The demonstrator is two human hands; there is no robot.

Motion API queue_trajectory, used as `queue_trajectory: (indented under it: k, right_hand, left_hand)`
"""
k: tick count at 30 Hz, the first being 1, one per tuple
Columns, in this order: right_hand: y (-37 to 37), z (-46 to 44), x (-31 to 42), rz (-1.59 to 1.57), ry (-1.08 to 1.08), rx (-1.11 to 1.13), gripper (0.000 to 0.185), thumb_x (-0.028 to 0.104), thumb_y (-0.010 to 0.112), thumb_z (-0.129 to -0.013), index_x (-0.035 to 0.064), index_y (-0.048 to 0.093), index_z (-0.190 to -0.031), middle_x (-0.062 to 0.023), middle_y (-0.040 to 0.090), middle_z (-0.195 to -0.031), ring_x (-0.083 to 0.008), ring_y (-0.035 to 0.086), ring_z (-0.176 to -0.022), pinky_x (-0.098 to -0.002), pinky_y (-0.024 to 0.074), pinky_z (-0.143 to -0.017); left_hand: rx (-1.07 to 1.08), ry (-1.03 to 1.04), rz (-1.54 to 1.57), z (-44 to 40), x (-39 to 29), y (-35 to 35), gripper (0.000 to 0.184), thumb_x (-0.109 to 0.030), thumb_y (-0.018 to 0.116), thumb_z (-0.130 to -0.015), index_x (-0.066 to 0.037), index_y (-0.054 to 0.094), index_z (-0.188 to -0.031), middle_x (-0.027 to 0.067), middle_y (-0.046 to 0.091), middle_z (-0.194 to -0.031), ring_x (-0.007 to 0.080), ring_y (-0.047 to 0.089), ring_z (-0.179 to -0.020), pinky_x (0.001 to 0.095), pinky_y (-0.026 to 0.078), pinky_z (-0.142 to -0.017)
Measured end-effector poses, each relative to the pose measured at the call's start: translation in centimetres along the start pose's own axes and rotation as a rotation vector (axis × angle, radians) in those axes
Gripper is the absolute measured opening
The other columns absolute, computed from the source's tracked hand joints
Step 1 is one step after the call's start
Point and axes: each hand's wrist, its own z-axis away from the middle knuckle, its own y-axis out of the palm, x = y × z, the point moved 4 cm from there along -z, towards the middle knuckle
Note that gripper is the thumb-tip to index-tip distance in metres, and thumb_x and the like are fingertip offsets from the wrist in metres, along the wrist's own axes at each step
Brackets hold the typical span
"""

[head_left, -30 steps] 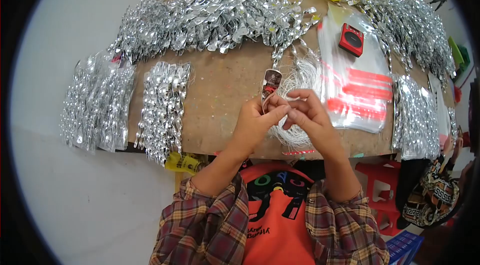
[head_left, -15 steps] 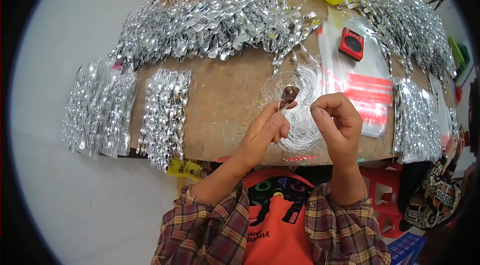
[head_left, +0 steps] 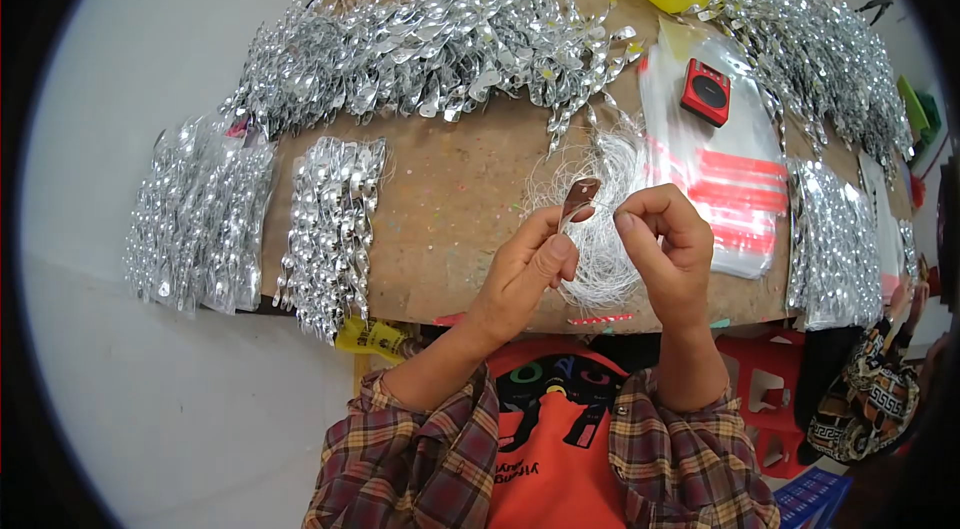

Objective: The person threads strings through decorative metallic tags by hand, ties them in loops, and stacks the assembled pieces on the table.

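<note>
The tag (head_left: 580, 197) is coloured brown, the thread (head_left: 608, 269) white and the strips (head_left: 430, 44) silver. The bags (head_left: 735, 171) are banded in red, the radio (head_left: 706, 93) is finished in red and black, and the sleeves (head_left: 405, 454) are patterned in plaid.

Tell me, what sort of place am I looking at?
Probably a small workshop for assembling or packing decorations, though it could be a room in a home. The brown table carries a heap of twisted silver strips, a tangle of white string and flat clear plastic sleeves.
</note>
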Motion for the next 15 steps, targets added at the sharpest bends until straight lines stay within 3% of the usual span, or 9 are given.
queue_trajectory:
  k: [15]
  right_hand:
    - [-0.13,0.11,-0.02,0.029,0.007,0.011,0.007,0.000,0.060,-0.076,0.0041,0.056,-0.077,0.0052,0.041,-0.058,-0.0015,0.034,-0.050,-0.0191,0.0276,-0.048]
  left_hand:
    - [-0.037,0.050,-0.025,-0.19,0.40,0.07,0.043,-0.031,0.044,-0.094,-0.002,0.042,-0.126,-0.0026,0.046,-0.074,0.0045,0.041,-0.068,0.0176,0.032,-0.061]
